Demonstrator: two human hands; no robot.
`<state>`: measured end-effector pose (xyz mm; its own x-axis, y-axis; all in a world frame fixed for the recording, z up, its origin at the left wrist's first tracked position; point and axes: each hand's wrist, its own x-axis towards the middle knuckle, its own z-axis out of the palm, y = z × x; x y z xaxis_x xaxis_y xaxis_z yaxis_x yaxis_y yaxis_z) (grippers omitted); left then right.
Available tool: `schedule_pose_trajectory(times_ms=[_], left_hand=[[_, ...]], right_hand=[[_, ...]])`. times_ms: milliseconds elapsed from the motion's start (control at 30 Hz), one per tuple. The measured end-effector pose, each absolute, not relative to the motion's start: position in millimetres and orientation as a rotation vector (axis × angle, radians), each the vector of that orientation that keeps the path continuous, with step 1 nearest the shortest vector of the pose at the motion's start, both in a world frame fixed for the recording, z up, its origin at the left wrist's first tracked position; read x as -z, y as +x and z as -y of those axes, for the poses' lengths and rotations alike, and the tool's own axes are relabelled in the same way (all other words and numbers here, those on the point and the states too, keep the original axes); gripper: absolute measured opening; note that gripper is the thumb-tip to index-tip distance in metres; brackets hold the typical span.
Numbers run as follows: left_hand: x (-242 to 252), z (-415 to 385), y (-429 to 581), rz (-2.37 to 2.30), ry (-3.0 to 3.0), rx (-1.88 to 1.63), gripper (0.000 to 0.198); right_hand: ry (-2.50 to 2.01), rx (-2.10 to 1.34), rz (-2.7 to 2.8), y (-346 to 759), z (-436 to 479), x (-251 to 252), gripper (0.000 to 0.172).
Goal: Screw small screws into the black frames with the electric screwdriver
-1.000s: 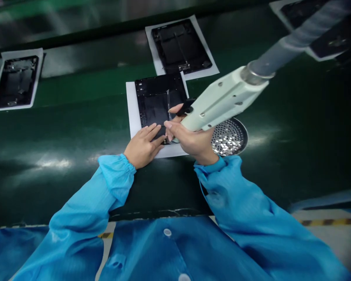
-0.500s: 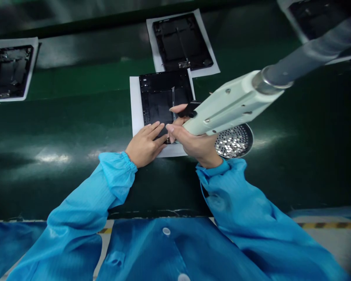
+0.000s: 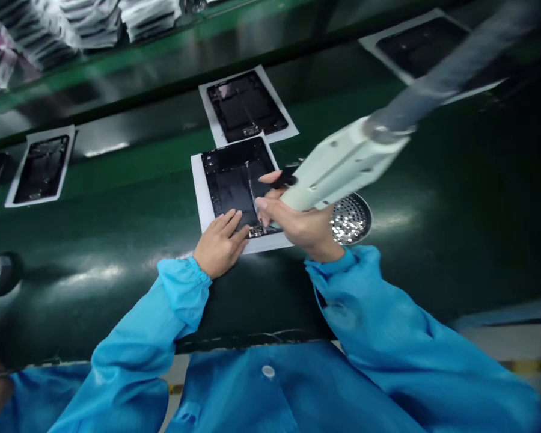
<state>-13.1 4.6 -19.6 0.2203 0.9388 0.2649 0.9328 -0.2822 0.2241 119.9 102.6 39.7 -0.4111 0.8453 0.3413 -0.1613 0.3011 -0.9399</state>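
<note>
Stacks of flat packs (image 3: 85,18) have come into view far up and left of the hands, and the whole green belt (image 3: 94,300) looks turned a bit. Up and left of the left hand, a dark panel (image 3: 40,168) lies on the belt. The left hand (image 3: 219,243) is open and flat, fingers spread, holding nothing, and it presses on the low edge of a black panel (image 3: 229,174). That panel sits on a white sheet (image 3: 202,198), right under both hands. A thin shiny strip runs down it, and a small part shows at its low edge; how much is done to it is hard to tell. Another panel (image 3: 246,105) lies just past it. The right hand (image 3: 297,225) is shut tight around a pale handheld tool (image 3: 342,168) with a grey hose (image 3: 442,72). Just right of that hand sits a round holey dish (image 3: 351,219) of small silver bits.
</note>
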Motion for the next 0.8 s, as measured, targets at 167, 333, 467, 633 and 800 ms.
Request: schedule_pose_trajectory(times_ms=[167,333,467,633,800], left_hand=[[7.4,8.5,-24.1,-1.999,2.282,-0.713,0.032],[-18.4,2.9,-46.4,-2.632,1.328,-0.440,0.041],[-17.4,0.6,-47.6,-2.380,1.214,-0.501,0.033],[-8.6,6.0,-62.1,-2.393,1.074,-0.992,0.031],[-29.0,-5.3,-122.8,-2.645,1.009,-1.301,0.024]], right_hand=[[-0.654,-1.190,1.453,150.0,-108.4,-49.7,0.024],[-0.731,-1.141,1.472,168.0,-110.9,-45.0,0.022],[-0.834,-1.032,1.513,171.9,-109.1,-48.6,0.017],[-0.890,-1.061,1.607,180.4,-110.2,-46.1,0.034],[-0.875,-1.014,1.615,177.0,-108.6,-35.9,0.024]])
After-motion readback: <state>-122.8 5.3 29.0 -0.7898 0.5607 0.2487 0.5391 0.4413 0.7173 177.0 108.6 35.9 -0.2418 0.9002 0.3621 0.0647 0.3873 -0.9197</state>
